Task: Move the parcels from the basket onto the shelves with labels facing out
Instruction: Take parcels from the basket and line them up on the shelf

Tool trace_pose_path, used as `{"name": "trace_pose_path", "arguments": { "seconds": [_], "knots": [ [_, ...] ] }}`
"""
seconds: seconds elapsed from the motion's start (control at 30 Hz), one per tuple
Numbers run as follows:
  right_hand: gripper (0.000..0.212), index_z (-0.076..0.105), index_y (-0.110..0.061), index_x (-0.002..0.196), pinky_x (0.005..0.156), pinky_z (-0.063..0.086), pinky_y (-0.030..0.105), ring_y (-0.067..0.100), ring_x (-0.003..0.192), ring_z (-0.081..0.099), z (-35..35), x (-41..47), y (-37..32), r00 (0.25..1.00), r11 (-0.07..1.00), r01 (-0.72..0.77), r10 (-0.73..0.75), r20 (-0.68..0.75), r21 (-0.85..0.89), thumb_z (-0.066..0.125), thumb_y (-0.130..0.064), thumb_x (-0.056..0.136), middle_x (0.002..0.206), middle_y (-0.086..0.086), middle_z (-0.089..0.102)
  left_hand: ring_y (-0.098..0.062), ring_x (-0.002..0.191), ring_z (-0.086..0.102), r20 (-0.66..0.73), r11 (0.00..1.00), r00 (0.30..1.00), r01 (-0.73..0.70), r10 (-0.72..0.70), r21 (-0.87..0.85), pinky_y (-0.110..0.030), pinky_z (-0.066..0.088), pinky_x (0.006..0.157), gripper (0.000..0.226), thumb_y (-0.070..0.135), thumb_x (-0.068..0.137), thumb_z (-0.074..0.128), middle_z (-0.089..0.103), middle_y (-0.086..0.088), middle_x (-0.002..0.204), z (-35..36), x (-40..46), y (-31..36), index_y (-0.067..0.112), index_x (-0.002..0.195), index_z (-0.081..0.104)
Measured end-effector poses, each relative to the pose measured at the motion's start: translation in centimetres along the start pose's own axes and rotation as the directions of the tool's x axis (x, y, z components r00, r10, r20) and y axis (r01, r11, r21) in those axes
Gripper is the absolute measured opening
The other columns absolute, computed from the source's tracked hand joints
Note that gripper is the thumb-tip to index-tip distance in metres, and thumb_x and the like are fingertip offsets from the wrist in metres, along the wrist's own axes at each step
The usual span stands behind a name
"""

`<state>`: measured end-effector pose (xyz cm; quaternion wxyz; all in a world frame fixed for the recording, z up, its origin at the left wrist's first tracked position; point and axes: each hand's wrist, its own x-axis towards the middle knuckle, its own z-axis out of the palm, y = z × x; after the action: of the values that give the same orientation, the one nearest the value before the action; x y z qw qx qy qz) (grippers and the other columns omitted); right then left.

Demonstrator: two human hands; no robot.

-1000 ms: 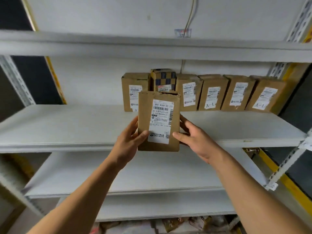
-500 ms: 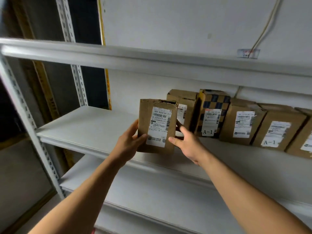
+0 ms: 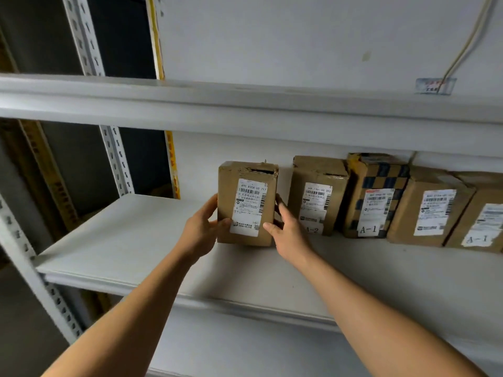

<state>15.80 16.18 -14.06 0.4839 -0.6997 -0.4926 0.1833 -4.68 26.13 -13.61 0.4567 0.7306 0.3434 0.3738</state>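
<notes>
A brown cardboard parcel [image 3: 246, 204] stands upright at the back of the white middle shelf [image 3: 130, 240], its white barcode label facing me. My left hand [image 3: 201, 229] grips its left side, thumb on the front. My right hand [image 3: 285, 229] holds its right side, thumb at the lower front corner. It stands at the left end of a row of labelled parcels: a brown one marked A-2 [image 3: 317, 197], a blue-checked one marked A-1 [image 3: 377, 197] and more to the right. The basket is out of view.
An upper shelf [image 3: 245, 110] runs overhead. A perforated grey upright [image 3: 114, 159] and a front post [image 3: 24, 246] stand on the left. A cable [image 3: 468, 42] hangs down the white wall at the top right. A lower shelf [image 3: 245, 346] lies below my arms.
Both hands carried the parcel forward and down onto the middle shelf, left of the A-2 parcel. The view swung further left and closer to the shelf.
</notes>
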Motion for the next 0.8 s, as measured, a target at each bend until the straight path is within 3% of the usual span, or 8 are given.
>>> {"name": "trace_pose_path", "arguments": {
  "seconds": [0.1, 0.17, 0.3, 0.5, 0.63, 0.8],
  "knots": [
    [0.070, 0.032, -0.033, 0.164, 0.107, 0.045, 0.027, 0.020, 0.137, 0.056, 1.4, 1.7, 0.3, 0.992, 0.998, -0.058, 0.055, -0.112, -0.024, 0.066, -0.021, 0.104, 0.154, -0.005, 0.055, -0.019, 0.125, 0.065, 0.047, 1.000, 0.999, 0.001, -0.002, 0.028, -0.050, 0.060, 0.099, 0.066, 0.013, 0.100, 0.064, 0.065, 0.022, 0.138, -0.5, 2.8, -0.6, 0.057, 0.147, 0.048],
    [0.069, 0.032, -0.032, 0.164, 0.114, 0.045, 0.036, 0.022, 0.141, 0.053, 2.0, 2.6, 0.4, 0.979, 0.994, -0.111, 0.104, -0.177, -0.026, 0.065, -0.022, 0.104, 0.157, -0.002, 0.054, -0.020, 0.124, 0.066, 0.073, 1.000, 0.997, 0.002, -0.002, 0.006, -0.051, 0.060, 0.099, 0.068, 0.013, 0.097, 0.065, 0.065, 0.024, 0.138, -0.4, 4.4, -1.0, 0.059, 0.145, 0.049],
    [0.066, 0.030, -0.029, 0.165, 0.102, 0.041, 0.028, 0.025, 0.135, 0.055, 2.7, 4.0, 0.3, 0.944, 0.978, -0.196, 0.168, -0.285, -0.073, 0.058, -0.015, 0.107, 0.152, 0.001, 0.057, -0.023, 0.125, 0.068, 0.113, 0.994, 0.993, -0.006, 0.019, -0.111, -0.055, 0.056, 0.103, 0.075, 0.021, 0.084, 0.071, 0.060, 0.025, 0.144, 0.3, 7.2, -2.4, 0.057, 0.146, 0.049],
    [0.068, 0.035, -0.035, 0.162, 0.097, 0.053, 0.038, 0.028, 0.113, 0.064, 4.4, 5.5, 0.4, 0.892, 0.960, -0.253, 0.183, -0.413, -0.121, 0.056, -0.010, 0.102, 0.123, 0.004, 0.068, -0.015, 0.116, 0.072, 0.121, 0.993, 0.992, -0.025, 0.039, -0.120, -0.050, 0.057, 0.105, 0.079, 0.001, 0.092, 0.068, 0.061, 0.028, 0.142, 1.2, 9.7, -3.3, 0.054, 0.148, 0.049],
    [0.059, 0.044, -0.032, 0.158, 0.098, 0.054, 0.040, 0.031, 0.115, 0.065, 4.7, 6.7, 1.1, 0.886, 0.970, -0.224, 0.165, -0.433, -0.089, 0.060, -0.016, 0.103, 0.130, 0.007, 0.068, 0.000, 0.105, 0.073, 0.107, 0.994, 0.994, -0.015, 0.027, -0.109, -0.044, 0.056, 0.106, 0.085, -0.003, 0.092, 0.069, 0.062, 0.043, 0.127, 1.5, 10.9, -3.8, 0.069, 0.132, 0.050],
    [0.055, 0.050, -0.031, 0.155, 0.102, 0.052, 0.040, 0.031, 0.123, 0.064, 4.7, 7.5, 1.7, 0.868, 0.972, -0.220, 0.153, -0.473, -0.088, 0.063, -0.019, 0.103, 0.138, 0.006, 0.067, 0.000, 0.106, 0.070, 0.119, 0.992, 0.993, 0.012, 0.003, -0.123, -0.040, 0.055, 0.105, 0.082, -0.001, 0.095, 0.068, 0.059, 0.042, 0.131, 1.9, 11.7, -4.4, 0.053, 0.153, 0.044]
  ]
}}
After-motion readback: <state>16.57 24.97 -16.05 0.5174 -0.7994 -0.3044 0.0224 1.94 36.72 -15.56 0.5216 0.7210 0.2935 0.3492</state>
